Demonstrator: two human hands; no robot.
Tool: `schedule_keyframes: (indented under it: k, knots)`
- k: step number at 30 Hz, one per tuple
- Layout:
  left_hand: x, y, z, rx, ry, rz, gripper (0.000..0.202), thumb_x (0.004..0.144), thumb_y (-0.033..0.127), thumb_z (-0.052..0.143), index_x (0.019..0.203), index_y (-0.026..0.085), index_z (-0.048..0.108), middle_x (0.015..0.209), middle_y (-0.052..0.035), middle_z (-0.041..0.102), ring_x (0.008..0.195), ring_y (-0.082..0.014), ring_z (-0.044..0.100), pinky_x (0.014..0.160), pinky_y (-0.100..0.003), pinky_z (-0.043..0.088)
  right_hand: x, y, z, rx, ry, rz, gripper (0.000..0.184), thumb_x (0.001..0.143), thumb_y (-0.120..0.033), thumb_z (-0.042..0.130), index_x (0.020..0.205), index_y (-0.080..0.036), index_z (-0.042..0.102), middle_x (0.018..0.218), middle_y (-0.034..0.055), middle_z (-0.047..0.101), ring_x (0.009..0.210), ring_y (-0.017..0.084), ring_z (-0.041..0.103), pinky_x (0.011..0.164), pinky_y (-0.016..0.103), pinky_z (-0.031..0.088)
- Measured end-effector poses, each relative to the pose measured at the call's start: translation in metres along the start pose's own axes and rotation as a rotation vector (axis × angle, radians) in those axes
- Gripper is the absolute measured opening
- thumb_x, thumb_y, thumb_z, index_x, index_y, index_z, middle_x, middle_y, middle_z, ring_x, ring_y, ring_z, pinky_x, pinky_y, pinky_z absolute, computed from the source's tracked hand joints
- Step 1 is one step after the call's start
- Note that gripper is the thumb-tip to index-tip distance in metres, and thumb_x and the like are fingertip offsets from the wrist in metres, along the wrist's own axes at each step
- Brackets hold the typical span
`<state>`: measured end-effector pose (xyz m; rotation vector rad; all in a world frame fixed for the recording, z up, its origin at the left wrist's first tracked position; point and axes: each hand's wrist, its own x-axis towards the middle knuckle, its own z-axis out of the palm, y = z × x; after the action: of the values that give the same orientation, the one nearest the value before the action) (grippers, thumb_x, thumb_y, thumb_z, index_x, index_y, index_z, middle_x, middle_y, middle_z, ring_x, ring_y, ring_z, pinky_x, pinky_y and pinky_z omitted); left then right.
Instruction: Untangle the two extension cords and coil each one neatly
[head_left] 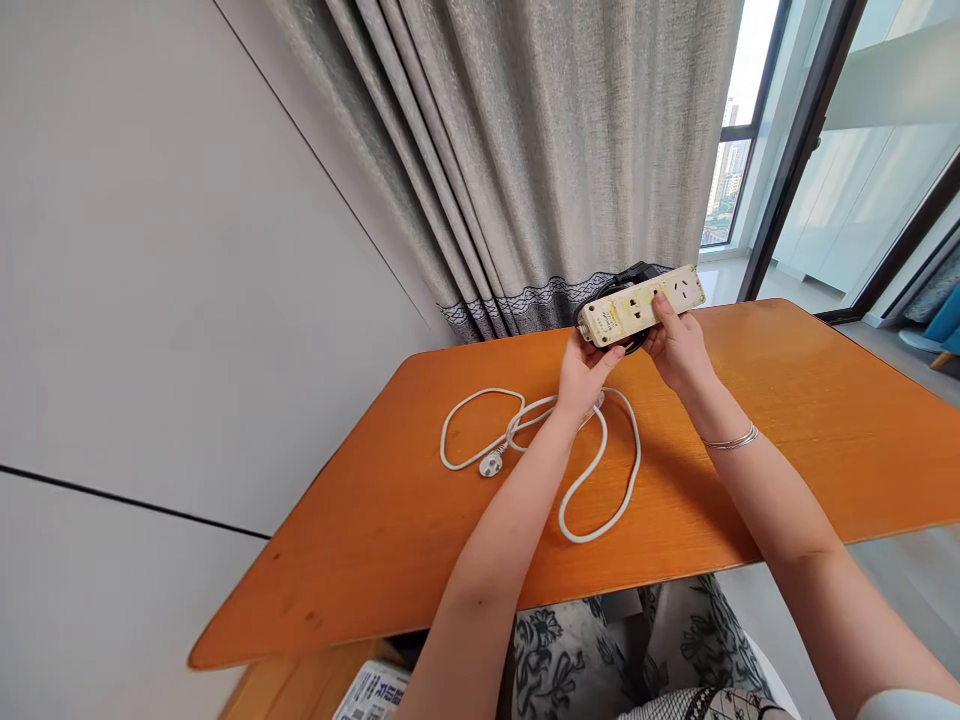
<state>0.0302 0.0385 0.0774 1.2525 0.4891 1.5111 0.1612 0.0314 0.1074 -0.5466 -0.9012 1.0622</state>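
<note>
Grey fabric curtain (570, 150) behind orange-brown wooden counter (360, 520); left hand (585, 372), right hand (681, 348) grip cream oblong plastic power strip (645, 303) above counter, black cable (639, 272) bundled behind; holding step, seemingly; next move wants steady grip.

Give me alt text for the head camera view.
A person's left hand and right hand hold a white power strip, black cable bundled behind it, above an orange table. A white cord with a round plug lies looped on the table; a gray curtain hangs behind.
</note>
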Motion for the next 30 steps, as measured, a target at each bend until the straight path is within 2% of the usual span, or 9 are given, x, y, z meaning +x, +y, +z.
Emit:
schedule_keyframes:
  k: [3,6,9,11,12,14,17,22,30]
  knots:
    - [-0.001,0.004,0.0,-0.045,-0.022,-0.071,0.067,0.064,0.055,0.086,0.116,0.021,0.06,0.131,-0.0119,0.067,0.126,-0.0294,0.06,0.11,-0.044,0.045,0.005,0.003,-0.005,-0.015,-0.001,-0.038,0.07,0.068,-0.059,0.082,0.122,-0.023,0.058,0.125,0.0103,0.07,0.12,0.028,0.065,0.096,0.042,0.059]
    - [-0.002,0.01,-0.001,-0.019,0.038,-0.16,0.054,0.077,0.048,0.077,0.121,0.023,0.058,0.132,-0.0104,0.064,0.123,-0.0278,0.063,0.107,-0.043,0.046,0.021,0.009,-0.025,-0.072,0.062,-0.103,0.071,0.072,-0.059,0.079,0.128,-0.025,0.052,0.132,0.0098,0.066,0.119,0.025,0.066,0.095,0.041,0.059]
    - [-0.001,0.017,-0.002,0.026,0.141,-0.199,0.041,0.083,0.037,0.068,0.12,0.023,0.056,0.129,-0.0098,0.061,0.117,-0.0243,0.067,0.101,-0.039,0.049,0.049,0.016,-0.068,-0.201,0.223,-0.234,0.077,0.076,-0.059,0.076,0.137,-0.029,0.04,0.142,0.0099,0.058,0.121,0.022,0.064,0.092,0.038,0.06]
    - [0.001,0.021,-0.003,0.043,0.184,-0.195,0.034,0.084,0.033,0.064,0.115,0.023,0.056,0.126,-0.0096,0.061,0.109,-0.0212,0.069,0.094,-0.034,0.052,0.066,0.02,-0.105,-0.334,0.412,-0.28,0.079,0.082,-0.059,0.069,0.142,-0.027,0.03,0.148,0.0136,0.05,0.125,0.02,0.061,0.09,0.037,0.06]
    - [0.002,0.022,-0.003,0.048,0.195,-0.189,0.031,0.084,0.032,0.063,0.113,0.022,0.056,0.124,-0.0092,0.061,0.104,-0.0194,0.07,0.089,-0.032,0.053,0.072,0.02,-0.124,-0.426,0.543,-0.249,0.074,0.087,-0.058,0.063,0.143,-0.025,0.027,0.149,0.016,0.048,0.125,0.018,0.061,0.089,0.036,0.06]
    - [0.003,0.024,-0.003,0.056,0.195,-0.184,0.027,0.084,0.029,0.061,0.109,0.022,0.056,0.119,-0.008,0.063,0.095,-0.0161,0.07,0.082,-0.029,0.053,0.078,0.021,-0.157,-0.665,0.87,-0.06,0.064,0.094,-0.058,0.055,0.14,-0.023,0.027,0.145,0.0173,0.05,0.123,0.015,0.062,0.089,0.029,0.059]
    - [0.003,0.025,-0.002,0.081,0.15,-0.2,0.025,0.082,0.027,0.061,0.105,0.021,0.057,0.114,-0.0063,0.065,0.085,-0.0131,0.069,0.076,-0.026,0.052,0.077,0.023,-0.193,-0.749,1.05,0.082,0.062,0.093,-0.054,0.058,0.135,-0.017,0.029,0.14,0.0235,0.051,0.123,0.019,0.062,0.094,0.031,0.058]
    - [0.0,0.024,-0.002,0.17,0.058,-0.217,0.027,0.08,0.03,0.062,0.106,0.022,0.056,0.114,-0.005,0.065,0.084,-0.0122,0.068,0.077,-0.027,0.051,0.079,0.028,-0.221,-0.839,1.167,0.266,0.06,0.092,-0.051,0.061,0.13,-0.015,0.032,0.131,0.0244,0.056,0.12,0.024,0.063,0.093,0.033,0.059]
    - [-0.001,0.023,-0.001,0.171,0.012,-0.243,0.024,0.079,0.025,0.062,0.102,0.02,0.057,0.109,-0.0036,0.067,0.076,-0.0099,0.066,0.075,-0.025,0.049,0.09,0.026,-0.235,-1.016,1.19,0.444,0.069,0.087,-0.054,0.066,0.13,-0.008,0.039,0.125,0.0302,0.059,0.124,0.033,0.062,0.102,0.044,0.052]
